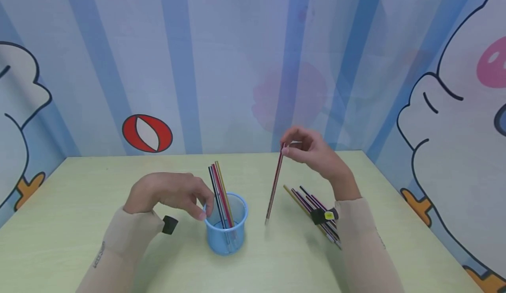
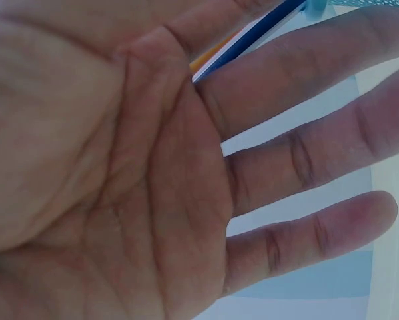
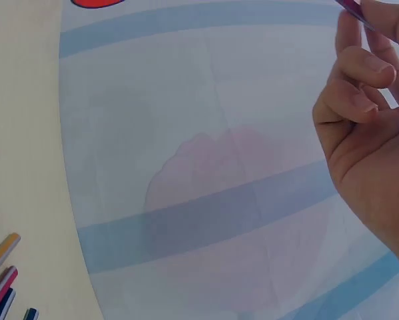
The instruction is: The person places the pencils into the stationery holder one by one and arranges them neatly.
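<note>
A light-blue cup [image 1: 225, 242] stands on the table with several striped pencils [image 1: 221, 192] leaning upright in it. At the cup's left rim, my left hand [image 1: 170, 192] pinches the edge with thumb and forefinger. The left wrist view shows its palm and the other fingers [image 2: 312, 240] stretched out past the cup. To the right of the cup, my right hand [image 1: 312, 152] is raised and pinches a dark red striped pencil [image 1: 275, 183] near its top end. That pencil hangs almost upright, its pale lower tip over the table. In the right wrist view only its upper part shows.
More striped pencils [image 1: 306, 205] lie in a loose pile on the table, partly under my right wrist. The pale wooden table [image 1: 118, 183] ends at a blue striped backdrop [image 1: 233, 64] with cartoon figures at both sides.
</note>
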Demonstrator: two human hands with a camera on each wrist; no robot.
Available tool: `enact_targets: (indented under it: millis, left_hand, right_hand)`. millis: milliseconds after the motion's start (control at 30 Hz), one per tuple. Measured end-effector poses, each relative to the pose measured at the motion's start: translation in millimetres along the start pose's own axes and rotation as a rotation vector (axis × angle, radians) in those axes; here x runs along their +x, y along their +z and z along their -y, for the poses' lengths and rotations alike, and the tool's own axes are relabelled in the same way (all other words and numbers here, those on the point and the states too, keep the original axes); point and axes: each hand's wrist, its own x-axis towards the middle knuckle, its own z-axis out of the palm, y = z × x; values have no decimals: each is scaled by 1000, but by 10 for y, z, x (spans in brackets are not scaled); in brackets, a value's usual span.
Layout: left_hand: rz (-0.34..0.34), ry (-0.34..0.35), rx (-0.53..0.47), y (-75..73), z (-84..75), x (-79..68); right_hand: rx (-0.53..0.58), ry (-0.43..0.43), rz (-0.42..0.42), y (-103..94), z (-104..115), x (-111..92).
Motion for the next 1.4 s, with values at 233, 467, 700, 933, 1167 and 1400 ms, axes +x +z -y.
enact_targets:
  millis: [233, 467, 700, 933, 1167, 1400]
  left_hand:
    - [3, -7, -7, -2, -14, -5]
    - [-2, -13, -4, 1, -6, 10]
    - [6, -15, -11, -7, -7, 21]
    - [-3, -22, -15, 4, -8, 25]
    - [1, -38, -33, 6, -7, 19]
    - [6, -50, -36, 11, -16, 33]
  right_hand:
    - [122, -92, -80, 72, 46, 20]
    - [155, -140, -86, 164, 77, 60]
    - [227, -174, -123, 160, 78, 63]
    - [162, -119, -104, 253, 57, 108]
    - [83, -27, 0, 424, -18, 168]
    - [-13, -3, 74, 536, -84, 210]
